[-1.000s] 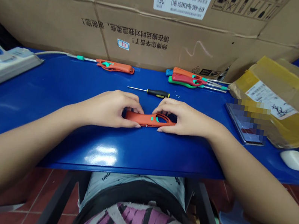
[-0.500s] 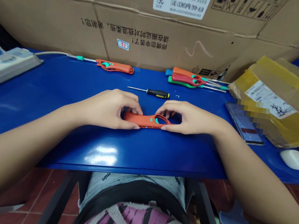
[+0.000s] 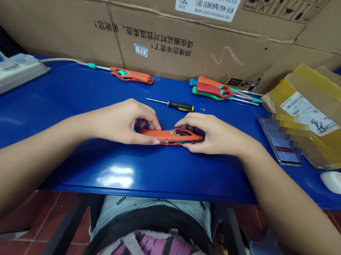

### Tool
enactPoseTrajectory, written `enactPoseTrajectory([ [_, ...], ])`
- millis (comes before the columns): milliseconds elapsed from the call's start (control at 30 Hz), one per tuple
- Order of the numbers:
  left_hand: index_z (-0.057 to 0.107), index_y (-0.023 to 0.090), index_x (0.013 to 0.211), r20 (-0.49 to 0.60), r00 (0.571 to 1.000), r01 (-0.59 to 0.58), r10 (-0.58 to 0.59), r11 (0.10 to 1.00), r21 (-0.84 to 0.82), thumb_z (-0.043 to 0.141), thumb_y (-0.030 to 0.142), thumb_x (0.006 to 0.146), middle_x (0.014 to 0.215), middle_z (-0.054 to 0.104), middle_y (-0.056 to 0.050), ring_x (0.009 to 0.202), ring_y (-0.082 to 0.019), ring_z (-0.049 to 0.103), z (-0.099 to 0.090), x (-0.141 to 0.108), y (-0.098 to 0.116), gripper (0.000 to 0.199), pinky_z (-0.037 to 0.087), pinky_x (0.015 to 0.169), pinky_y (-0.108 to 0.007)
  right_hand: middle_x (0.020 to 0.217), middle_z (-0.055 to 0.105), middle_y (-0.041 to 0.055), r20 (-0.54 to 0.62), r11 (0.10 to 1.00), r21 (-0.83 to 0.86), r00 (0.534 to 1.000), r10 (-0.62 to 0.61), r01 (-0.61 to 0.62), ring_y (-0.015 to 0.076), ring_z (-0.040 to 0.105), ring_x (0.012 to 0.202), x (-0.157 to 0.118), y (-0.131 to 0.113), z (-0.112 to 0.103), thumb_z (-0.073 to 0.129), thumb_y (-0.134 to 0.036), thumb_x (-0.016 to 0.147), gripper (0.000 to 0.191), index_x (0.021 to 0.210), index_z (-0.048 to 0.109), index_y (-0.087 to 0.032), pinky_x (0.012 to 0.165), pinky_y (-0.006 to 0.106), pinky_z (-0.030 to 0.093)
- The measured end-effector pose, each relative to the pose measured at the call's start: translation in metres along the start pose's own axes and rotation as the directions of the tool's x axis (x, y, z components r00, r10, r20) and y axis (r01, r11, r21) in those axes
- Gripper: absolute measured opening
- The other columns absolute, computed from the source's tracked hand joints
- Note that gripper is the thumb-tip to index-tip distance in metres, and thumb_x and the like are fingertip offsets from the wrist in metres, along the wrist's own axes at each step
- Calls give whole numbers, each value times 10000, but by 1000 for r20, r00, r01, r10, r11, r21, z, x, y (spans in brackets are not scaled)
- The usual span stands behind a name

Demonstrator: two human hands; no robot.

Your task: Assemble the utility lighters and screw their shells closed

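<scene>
An orange lighter [image 3: 165, 135] with a long body and a trigger loop lies between my hands, low over the blue table. Its near long side gapes, and some inner parts show in the gap. My left hand [image 3: 129, 123] grips the left end, thumb along the near edge and fingers behind. At the loop end, my right hand [image 3: 211, 135] holds it the same way, hiding the tip. Just beyond, a black and yellow screwdriver [image 3: 180, 106] rests on the table, with a tiny pale piece [image 3: 202, 109] at its right.
Another orange lighter [image 3: 133, 76] lies at the back, and several coloured lighters [image 3: 217, 89] are stacked right of it. A power strip [image 3: 4, 75] stands left. A phone [image 3: 280, 142], a taped carton [image 3: 317, 116] and a white object [image 3: 338, 182] sit right. A large cardboard box [image 3: 78, 14] walls the back.
The lighter has tipped in my hands, so its upper face looks narrower and the gap along its near side shows more. Both hands have shifted only slightly.
</scene>
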State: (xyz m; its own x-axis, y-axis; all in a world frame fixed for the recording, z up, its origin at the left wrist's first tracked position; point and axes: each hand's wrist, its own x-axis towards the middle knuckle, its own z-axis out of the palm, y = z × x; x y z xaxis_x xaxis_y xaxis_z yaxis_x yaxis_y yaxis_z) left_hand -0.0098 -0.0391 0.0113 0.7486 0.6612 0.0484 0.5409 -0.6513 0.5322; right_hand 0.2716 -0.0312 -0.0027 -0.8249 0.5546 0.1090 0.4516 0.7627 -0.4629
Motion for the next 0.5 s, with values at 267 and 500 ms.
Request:
enactPoseTrajectory([
  [267, 781, 186, 982, 49, 998, 41, -40, 999, -20, 706, 495, 856, 841, 728, -34, 651, -129, 606, 5, 2, 0, 342, 461, 596, -235, 1068, 702, 82, 18, 997, -34, 998, -64, 65, 204, 659, 927, 2, -4, 2, 666, -144, 828, 278, 1102, 706, -168, 842, 317, 505],
  [500, 777, 190, 1000, 85, 991, 105, -102, 994, -27, 671, 503, 869, 844, 734, -32, 654, -132, 609, 3, 3, 4, 355, 440, 572, -228, 1044, 719, 78, 22, 998, -18, 998, -56, 57, 198, 665, 911, 2, -4, -1, 661, -120, 821, 240, 1050, 722, -164, 844, 315, 505],
])
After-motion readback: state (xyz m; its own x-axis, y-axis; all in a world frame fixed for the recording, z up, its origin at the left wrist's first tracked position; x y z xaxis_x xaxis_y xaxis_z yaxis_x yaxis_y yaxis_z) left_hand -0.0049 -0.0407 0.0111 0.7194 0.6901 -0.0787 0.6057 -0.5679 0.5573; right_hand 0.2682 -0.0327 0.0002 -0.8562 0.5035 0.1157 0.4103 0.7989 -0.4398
